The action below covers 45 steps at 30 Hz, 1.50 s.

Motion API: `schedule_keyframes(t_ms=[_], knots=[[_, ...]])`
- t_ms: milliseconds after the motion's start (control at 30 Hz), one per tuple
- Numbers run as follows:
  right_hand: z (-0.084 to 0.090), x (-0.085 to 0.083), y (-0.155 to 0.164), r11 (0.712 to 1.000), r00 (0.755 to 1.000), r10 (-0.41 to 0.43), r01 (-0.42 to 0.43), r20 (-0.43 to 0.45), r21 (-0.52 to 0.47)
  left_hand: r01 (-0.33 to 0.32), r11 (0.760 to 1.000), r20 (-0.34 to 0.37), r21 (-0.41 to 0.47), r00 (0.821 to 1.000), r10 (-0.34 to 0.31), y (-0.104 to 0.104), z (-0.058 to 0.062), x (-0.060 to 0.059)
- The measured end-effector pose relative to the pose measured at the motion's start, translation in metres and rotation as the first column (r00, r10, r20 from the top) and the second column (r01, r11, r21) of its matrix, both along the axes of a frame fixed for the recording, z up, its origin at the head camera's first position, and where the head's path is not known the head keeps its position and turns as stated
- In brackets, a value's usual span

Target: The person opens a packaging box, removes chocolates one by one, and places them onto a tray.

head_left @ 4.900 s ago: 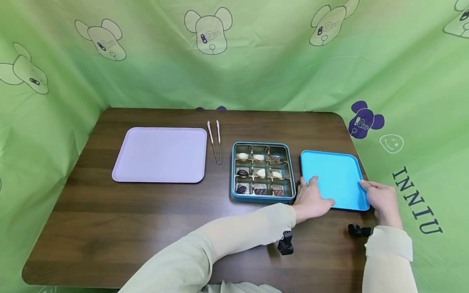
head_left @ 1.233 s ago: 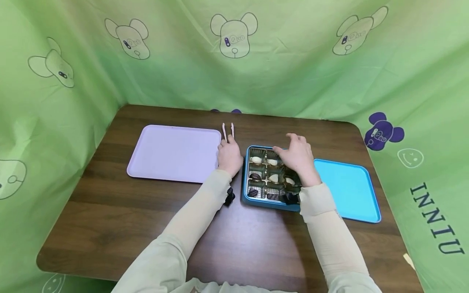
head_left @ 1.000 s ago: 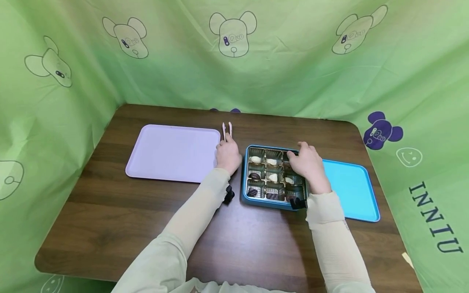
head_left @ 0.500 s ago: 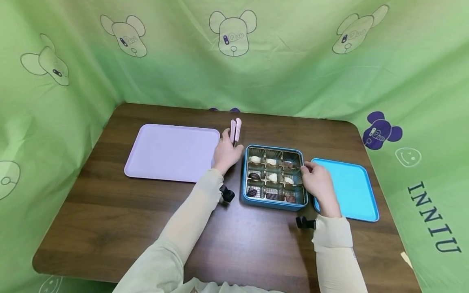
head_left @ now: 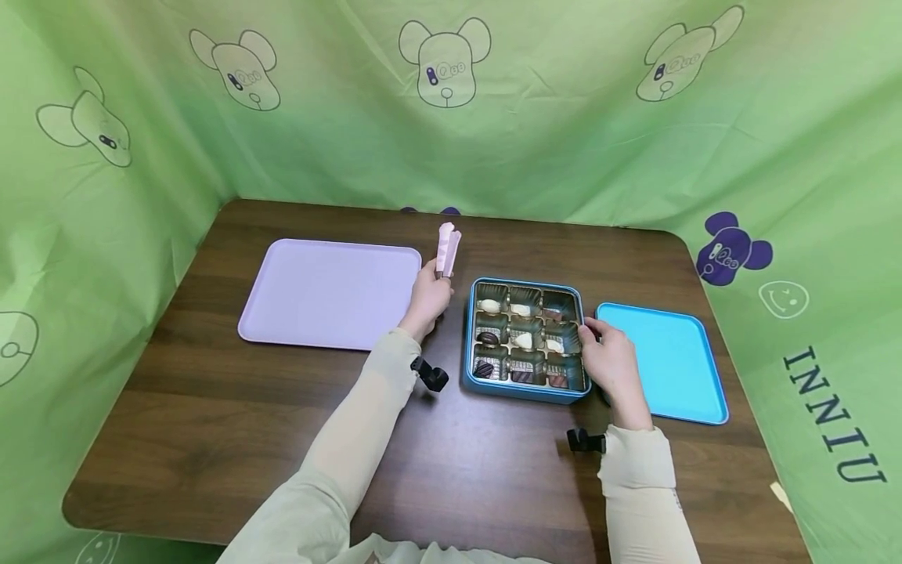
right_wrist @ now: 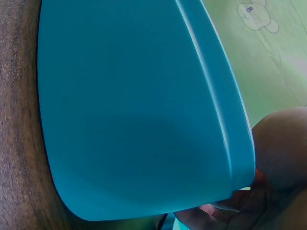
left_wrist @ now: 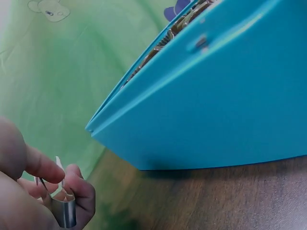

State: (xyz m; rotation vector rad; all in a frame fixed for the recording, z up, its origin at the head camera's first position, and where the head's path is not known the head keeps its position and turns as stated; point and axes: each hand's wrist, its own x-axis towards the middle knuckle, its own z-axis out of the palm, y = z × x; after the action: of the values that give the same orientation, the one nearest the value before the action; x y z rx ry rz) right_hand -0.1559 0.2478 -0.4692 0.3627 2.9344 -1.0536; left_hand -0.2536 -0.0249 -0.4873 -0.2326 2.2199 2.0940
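**Two hands at the chocolate box**

We're over a dark wooden table (head_left: 211, 439), green bear-print cloth (head_left: 564, 117) draped all round it. On the left lies a lilac tray (head_left: 327, 294); at centre, a blue box (head_left: 524, 392) with nine compartments, chocolates in most of them; its blue lid (head_left: 669, 364) lies flat just right of it. Our left hand (head_left: 428, 298) pinches pink tongs (head_left: 447, 247), lifted upright between tray and box. Our right hand (head_left: 611, 362) rests against the box's right wall, fingers curled round its rim.
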Motion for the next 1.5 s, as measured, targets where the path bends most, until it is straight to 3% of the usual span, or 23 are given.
schedule_keyframes(t_ms=[233,333,533,767,867,933,1033,1200,1400,1500], knots=[[-0.001,0.001,0.000,1.000,1.000,-0.002,0.002,0.014,-0.006,-0.030,0.999,0.059,0.015,0.998,0.029,0.001,0.001,0.001],[-0.001,0.001,0.000,1.000,1.000,-0.008,0.008,0.015,-0.006,-0.046,0.999,0.054,-0.004,0.997,0.046,0.001,0.001,0.001],[-0.002,0.001,0.000,0.994,0.997,-0.078,0.079,0.020,-0.070,0.002,1.000,-0.019,-0.014,1.000,-0.003,-0.009,0.005,0.002],[-0.006,0.002,-0.002,0.967,0.982,-0.187,0.186,0.006,-0.172,0.048,0.998,-0.104,-0.040,0.993,-0.052,-0.025,0.022,0.008],[-0.008,0.002,-0.002,0.964,0.978,-0.210,0.206,-0.007,-0.168,0.048,0.995,-0.147,-0.093,0.987,-0.061,-0.032,0.032,0.010],[-0.009,0.002,-0.003,0.962,0.976,-0.220,0.215,-0.010,-0.166,0.039,0.982,-0.192,-0.183,0.979,-0.074,-0.037,0.040,0.011],[-0.009,0.003,-0.004,0.961,0.974,-0.227,0.223,-0.008,-0.166,0.012,0.936,-0.265,-0.353,0.958,-0.112,-0.044,0.054,0.015],[-0.009,0.003,-0.005,0.959,0.973,-0.231,0.225,-0.011,-0.171,0.014,0.812,-0.317,-0.583,0.916,-0.244,-0.052,0.081,0.024],[-0.010,0.003,-0.005,0.960,0.972,-0.233,0.224,-0.032,-0.169,0.112,0.643,-0.254,-0.758,0.857,-0.448,-0.047,0.099,0.032],[-0.011,0.003,-0.005,0.958,0.972,-0.235,0.228,-0.022,-0.175,0.170,0.536,-0.187,-0.827,0.815,-0.549,-0.041,0.099,0.033]])
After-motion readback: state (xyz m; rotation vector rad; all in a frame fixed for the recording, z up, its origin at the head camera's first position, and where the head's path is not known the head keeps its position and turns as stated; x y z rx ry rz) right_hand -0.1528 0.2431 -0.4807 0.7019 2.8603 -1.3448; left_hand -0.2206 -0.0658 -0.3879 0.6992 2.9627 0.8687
